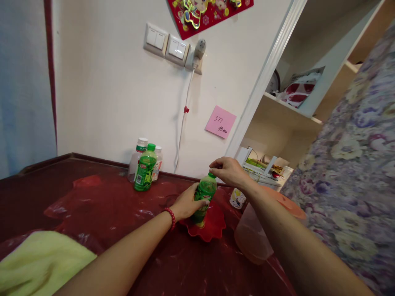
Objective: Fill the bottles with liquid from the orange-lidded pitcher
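A green-labelled drink bottle (206,188) stands slightly tilted over a red wavy-edged dish (217,227). My left hand (187,202) is wrapped round the bottle's body, the thumb across its label. At the top, the fingers of my right hand (227,169) close on the green bottle cap (211,174). Whether the cap is loose or still seated, I cannot tell. The bottle's base is partly hidden by the dish and my left hand.
Another green bottle (145,168) stands by the wall with a clear white-capped bottle (135,162) and a white-capped container (158,162). A yellow cloth (43,263) lies front left. Right of the dish are a printed cup (237,199) and a clear jug (251,236) with an orange lid (286,201).
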A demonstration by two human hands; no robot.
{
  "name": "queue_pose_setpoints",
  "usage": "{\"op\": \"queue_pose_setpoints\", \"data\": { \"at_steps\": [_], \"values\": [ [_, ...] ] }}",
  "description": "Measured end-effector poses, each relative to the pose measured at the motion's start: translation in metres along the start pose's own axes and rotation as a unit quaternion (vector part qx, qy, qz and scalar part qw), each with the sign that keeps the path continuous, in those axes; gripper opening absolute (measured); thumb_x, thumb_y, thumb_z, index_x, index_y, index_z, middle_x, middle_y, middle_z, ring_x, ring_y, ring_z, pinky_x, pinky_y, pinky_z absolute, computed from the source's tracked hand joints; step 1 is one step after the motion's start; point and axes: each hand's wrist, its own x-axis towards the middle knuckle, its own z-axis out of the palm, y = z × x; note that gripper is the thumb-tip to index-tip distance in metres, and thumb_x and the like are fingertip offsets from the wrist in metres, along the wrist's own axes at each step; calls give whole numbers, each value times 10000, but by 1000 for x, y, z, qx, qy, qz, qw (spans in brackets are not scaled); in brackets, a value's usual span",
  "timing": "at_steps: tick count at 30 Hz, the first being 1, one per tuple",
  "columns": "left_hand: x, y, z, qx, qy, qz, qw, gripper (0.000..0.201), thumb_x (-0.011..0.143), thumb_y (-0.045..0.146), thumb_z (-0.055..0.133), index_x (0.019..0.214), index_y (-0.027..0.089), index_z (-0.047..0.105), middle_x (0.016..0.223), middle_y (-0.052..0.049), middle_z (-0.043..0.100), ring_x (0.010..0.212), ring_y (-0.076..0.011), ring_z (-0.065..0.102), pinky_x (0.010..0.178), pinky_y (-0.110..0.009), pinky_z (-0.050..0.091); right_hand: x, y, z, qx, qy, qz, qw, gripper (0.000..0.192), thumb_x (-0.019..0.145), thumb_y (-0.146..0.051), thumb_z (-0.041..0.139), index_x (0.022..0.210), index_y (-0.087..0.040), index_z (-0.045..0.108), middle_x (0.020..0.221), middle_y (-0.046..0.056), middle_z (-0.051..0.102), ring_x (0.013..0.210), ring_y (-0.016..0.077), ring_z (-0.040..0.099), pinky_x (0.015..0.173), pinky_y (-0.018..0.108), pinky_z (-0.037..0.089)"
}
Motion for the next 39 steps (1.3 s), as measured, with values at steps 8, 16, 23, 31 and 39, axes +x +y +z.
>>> {"op": "queue_pose_setpoints", "data": {
  "at_steps": [8,16,23,31,39],
  "values": [
    [0,0,1,4,2,-1,1000,640,758,313,737,1344,172,523,1305,-119,641,1178,-285,600,1069,-408,416,0,9,-7,23,-50,-13,998,257,804,-179,663,1043,-186,759,1006,39,753,922,189,670,791,268,481],
    [0,-1,1,11,2,-2,1000,631,754,299,735,1340,187,530,1293,-115,650,1165,-286,608,1058,-412,426,1,6,-2,-17,-26,5,1000,183,838,-342,704,834,-162,742,780,52,726,732,191,631,634,282,415],
    [-1,0,0,2,1,-5,1000,635,755,284,728,1348,186,525,1313,-112,640,1184,-283,598,1073,-406,415,-4,8,-8,-23,-7,-9,1000,360,924,-454,591,1044,-147,737,982,104,732,894,229,649,764,311,449],
    [0,-1,1,-3,2,1,1000,620,758,285,735,1336,193,530,1299,-108,650,1180,-282,604,1069,-408,424,-3,11,1,-18,-9,-23,1000,125,868,-271,661,921,-198,748,956,59,734,867,198,655,762,279,464],
    [0,-1,1,-8,4,-6,1000,590,756,278,729,1308,183,545,1294,-104,653,1169,-276,612,1058,-391,430,-6,12,1,-1,13,0,1000,309,917,-432,588,1035,-170,702,1022,102,733,921,231,660,783,315,462]
  ]
}}
